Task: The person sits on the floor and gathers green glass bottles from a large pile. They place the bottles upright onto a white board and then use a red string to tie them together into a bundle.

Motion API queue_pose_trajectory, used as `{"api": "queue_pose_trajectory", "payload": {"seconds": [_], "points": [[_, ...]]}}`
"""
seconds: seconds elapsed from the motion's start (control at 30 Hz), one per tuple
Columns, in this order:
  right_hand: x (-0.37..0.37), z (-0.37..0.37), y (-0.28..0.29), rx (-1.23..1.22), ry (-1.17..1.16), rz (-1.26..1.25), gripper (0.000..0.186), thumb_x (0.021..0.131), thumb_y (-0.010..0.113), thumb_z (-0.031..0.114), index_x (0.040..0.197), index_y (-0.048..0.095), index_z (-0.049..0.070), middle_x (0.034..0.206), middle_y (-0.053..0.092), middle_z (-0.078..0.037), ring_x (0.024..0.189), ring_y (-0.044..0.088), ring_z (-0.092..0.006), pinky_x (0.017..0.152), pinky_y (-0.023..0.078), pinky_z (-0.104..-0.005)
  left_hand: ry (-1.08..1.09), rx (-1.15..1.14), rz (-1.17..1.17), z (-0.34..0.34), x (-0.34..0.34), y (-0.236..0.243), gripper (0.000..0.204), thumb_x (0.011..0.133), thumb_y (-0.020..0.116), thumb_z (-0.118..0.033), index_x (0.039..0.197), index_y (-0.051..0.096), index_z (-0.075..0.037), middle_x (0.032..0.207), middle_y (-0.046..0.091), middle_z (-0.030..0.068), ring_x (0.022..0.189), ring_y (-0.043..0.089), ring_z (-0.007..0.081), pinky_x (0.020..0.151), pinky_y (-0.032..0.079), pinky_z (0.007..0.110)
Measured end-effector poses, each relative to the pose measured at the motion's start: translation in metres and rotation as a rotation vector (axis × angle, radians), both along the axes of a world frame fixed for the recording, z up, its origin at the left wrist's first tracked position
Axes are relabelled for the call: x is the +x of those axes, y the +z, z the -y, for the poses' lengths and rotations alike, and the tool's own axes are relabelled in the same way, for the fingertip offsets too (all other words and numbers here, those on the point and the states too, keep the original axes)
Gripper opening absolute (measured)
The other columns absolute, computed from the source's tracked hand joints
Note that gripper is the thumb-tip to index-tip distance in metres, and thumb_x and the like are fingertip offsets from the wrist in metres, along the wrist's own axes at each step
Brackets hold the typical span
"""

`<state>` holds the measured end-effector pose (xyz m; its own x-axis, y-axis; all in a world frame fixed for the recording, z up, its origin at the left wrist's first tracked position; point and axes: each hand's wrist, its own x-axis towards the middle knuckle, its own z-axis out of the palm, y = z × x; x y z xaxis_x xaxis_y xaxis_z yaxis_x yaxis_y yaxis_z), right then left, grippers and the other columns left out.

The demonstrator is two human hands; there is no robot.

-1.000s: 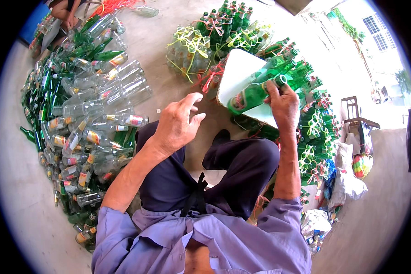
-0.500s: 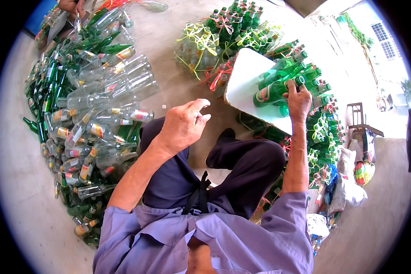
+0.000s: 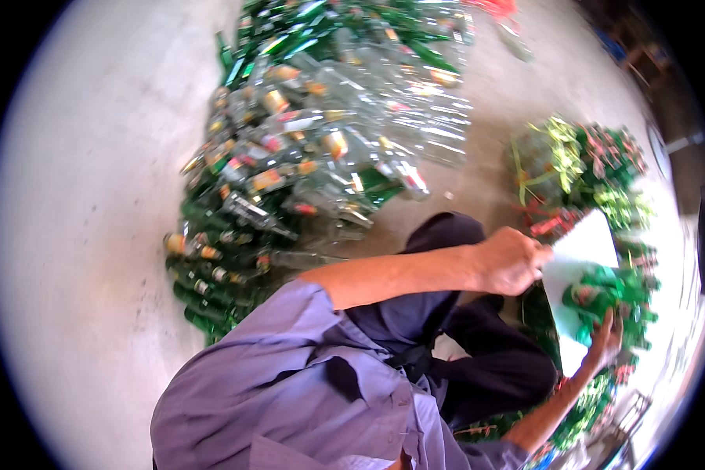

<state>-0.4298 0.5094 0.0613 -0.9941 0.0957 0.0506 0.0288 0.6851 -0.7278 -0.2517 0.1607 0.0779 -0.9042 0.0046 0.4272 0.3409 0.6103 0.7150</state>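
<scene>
My left hand (image 3: 509, 260), fingers curled and blurred, is beside the near edge of a white board (image 3: 587, 235); whether it holds anything is unclear. My right hand (image 3: 607, 341) is closed at a labelled green bottle (image 3: 591, 294) lying on the board among other green bottles (image 3: 634, 305). Bundles of bottles tied with yellow and red strands (image 3: 564, 157) stand beyond and around the board.
A broad heap of loose clear and green glass bottles (image 3: 337, 141) lies on the pale concrete floor (image 3: 94, 196) across my left side. Red strands (image 3: 493, 8) lie at the top. My bent legs (image 3: 478, 352) are below the board.
The view has swung to the left and blurred, so the board appears farther right. My left hand's fingers have curled and are nearer the board. My right hand is still at the bottle.
</scene>
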Motion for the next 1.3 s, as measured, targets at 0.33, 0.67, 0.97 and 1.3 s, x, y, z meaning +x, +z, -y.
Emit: {"api": "queue_pose_trajectory", "payload": {"seconds": [0.33, 0.67, 0.97, 1.3], "points": [[0.017, -0.02, -0.016, 0.076, -0.095, 0.07, 0.061, 0.091, 0.067, 0.045, 0.135, 0.058, 0.003, 0.107, 0.068, -0.008, 0.081, 0.068, -0.018, 0.052, 0.043, -0.0253, 0.084, 0.009, 0.029, 0.004, 0.003, 0.009, 0.021, 0.081, 0.068, -0.014, 0.095, 0.057, -0.003, 0.077, 0.067, 0.0129, 0.074, 0.068, 0.0337, 0.064, 0.053, 0.044], [0.011, -0.039, -0.059, -0.033, 0.208, 0.62, 0.034, 0.095, 0.067, 0.031, 0.11, 0.067, 0.001, 0.089, 0.068, -0.007, 0.06, 0.063, -0.0117, 0.04, 0.039, -0.0188, 0.37, 0.21, -0.32, 0.06, 0.071, 0.009, 0.018, 0.081, 0.068, -0.003, 0.098, 0.062, -0.003, 0.084, 0.067, 0.0129, 0.077, 0.066, 0.0325, 0.068, 0.052, 0.043], [0.018, -0.027, -0.057, 0.057, 0.336, 0.645, 0.031, 0.096, 0.064, 0.028, 0.109, 0.069, 0.001, 0.086, 0.068, -0.006, 0.058, 0.063, -0.0101, 0.042, 0.044, -0.0193, 1.168, 0.214, 0.404, 0.257, 0.277, -0.145, 0.032, 0.085, 0.063, -0.014, 0.113, 0.062, 0.0, 0.097, 0.071, 0.0142, 0.089, 0.069, 0.0223, 0.081, 0.054, 0.033], [0.025, -0.001, -0.039, 0.157, 0.392, 0.652, 0.029, 0.096, 0.062, 0.025, 0.106, 0.068, -0.002, 0.083, 0.067, -0.005, 0.058, 0.062, -0.0099, 0.044, 0.045, -0.0217, 1.427, -0.316, 0.816, 0.427, 0.393, -0.138, 0.065, 0.084, 0.063, -0.014, 0.143, 0.037, -0.004, 0.142, 0.042, 0.0209, 0.13, 0.047, 0.0399, 0.106, 0.043, 0.046]]}}
